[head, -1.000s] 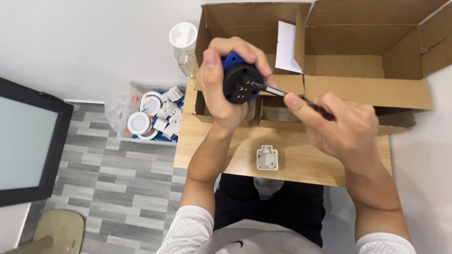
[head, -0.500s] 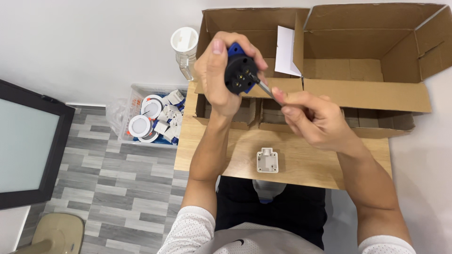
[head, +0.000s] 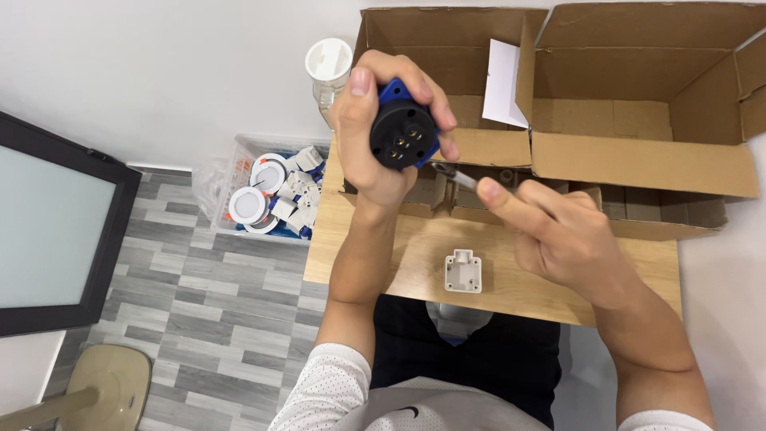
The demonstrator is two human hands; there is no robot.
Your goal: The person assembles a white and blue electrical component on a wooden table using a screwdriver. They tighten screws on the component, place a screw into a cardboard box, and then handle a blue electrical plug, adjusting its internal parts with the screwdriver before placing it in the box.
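Head view showed my left hand (head: 375, 132) gripping the black-and-blue socket (head: 403, 132) above the table's (head: 383, 263) far edge; my right hand (head: 558, 235), pinching the screwdriver (head: 455, 175), had drawn its tip slightly back.

Two hands, left (head: 375, 136) and right (head: 558, 235); one round black-and-blue socket (head: 403, 132); one screwdriver (head: 455, 174); two open cardboard boxes (head: 638, 160); one white bracket (head: 463, 271) (on the table); one white jar (head: 329, 64); one clear bin (head: 275, 195).
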